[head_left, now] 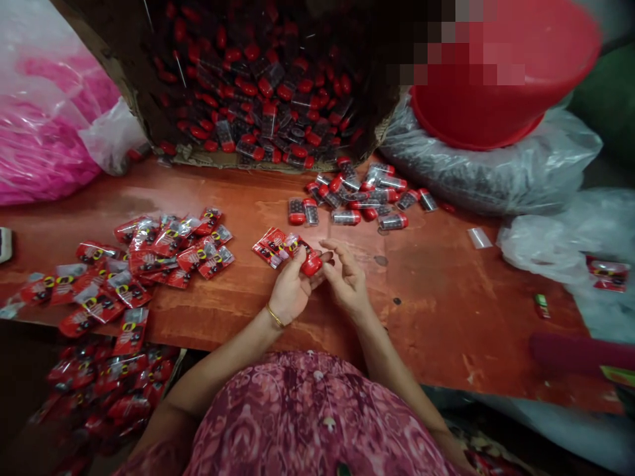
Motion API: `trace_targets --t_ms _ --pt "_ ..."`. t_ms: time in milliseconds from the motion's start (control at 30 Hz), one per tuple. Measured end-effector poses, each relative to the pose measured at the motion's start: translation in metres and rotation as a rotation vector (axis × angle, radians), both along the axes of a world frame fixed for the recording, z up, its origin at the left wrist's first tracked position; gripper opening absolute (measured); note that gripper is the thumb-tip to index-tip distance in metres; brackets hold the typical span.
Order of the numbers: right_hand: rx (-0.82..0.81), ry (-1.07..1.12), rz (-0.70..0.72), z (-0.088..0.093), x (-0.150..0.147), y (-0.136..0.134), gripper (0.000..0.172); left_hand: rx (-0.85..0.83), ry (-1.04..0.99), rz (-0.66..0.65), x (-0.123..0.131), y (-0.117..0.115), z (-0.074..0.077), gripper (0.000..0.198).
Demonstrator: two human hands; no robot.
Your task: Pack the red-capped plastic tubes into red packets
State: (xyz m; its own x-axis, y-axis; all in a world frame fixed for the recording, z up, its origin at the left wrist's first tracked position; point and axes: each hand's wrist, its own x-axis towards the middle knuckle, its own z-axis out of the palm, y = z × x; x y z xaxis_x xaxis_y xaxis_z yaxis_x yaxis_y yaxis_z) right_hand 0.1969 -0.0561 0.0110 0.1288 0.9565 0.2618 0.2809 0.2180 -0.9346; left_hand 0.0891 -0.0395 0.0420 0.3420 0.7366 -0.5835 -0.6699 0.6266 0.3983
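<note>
My left hand (292, 289), with a gold bangle at the wrist, is closed around a small red-capped container (311, 262). Close against it, my right hand (347, 283) has its fingers bent toward the container's right side; whether they pinch anything is too small to make out. Just beyond my left fingers lie several red printed cards (270, 246) on the table. Farther back is a loose group of clear containers with red caps (346, 217), filled with dark beads. To the left spreads a heap of red cards in clear packets (169, 238).
A big cardboard box (198, 157) full of red-capped containers stands at the back of the wooden table (446, 317). Pink-filled plastic bags (44, 139) sit at left. A red tub (496, 99) rests on a bag at right. More packets (119, 377) lie below the table's left edge.
</note>
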Motion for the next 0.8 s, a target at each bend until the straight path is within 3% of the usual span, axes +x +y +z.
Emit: trace_targets --t_ms 100,300,600,800 --pt "0.040 -0.126 0.052 -0.001 0.010 -0.004 0.036 0.041 0.000 -0.061 -0.004 0.002 0.001 0.022" --pt "-0.005 -0.087 0.117 0.005 0.013 -0.003 0.034 0.183 0.061 -0.103 -0.004 -0.004 -0.003 0.027" --pt "0.044 -0.034 0.042 0.009 0.009 -0.007 0.015 0.297 0.102 -0.140 -0.006 -0.007 -0.007 0.038" --pt "0.111 -0.131 -0.012 0.012 0.009 -0.008 0.010 0.310 0.106 -0.168 -0.006 -0.008 -0.006 0.043"
